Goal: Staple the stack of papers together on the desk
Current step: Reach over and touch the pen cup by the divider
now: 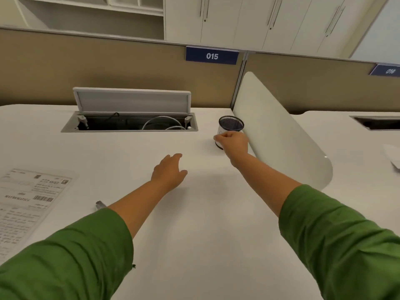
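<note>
The stack of printed papers (28, 204) lies flat at the left edge of the white desk (194, 234). A small grey metal object (100, 205), possibly the stapler, peeks out from behind my left forearm; most of it is hidden. My left hand (170, 172) hovers over the middle of the desk, palm down, fingers loosely apart, holding nothing. My right hand (232, 144) reaches to the back right and wraps around the front of a mesh pen cup (231, 124), fingers curled on its wall.
An open cable hatch (129, 123) with its lid raised sits at the back of the desk. A curved white divider panel (277, 135) stands right beside the pen cup. Beige partition with a "015" sign runs behind.
</note>
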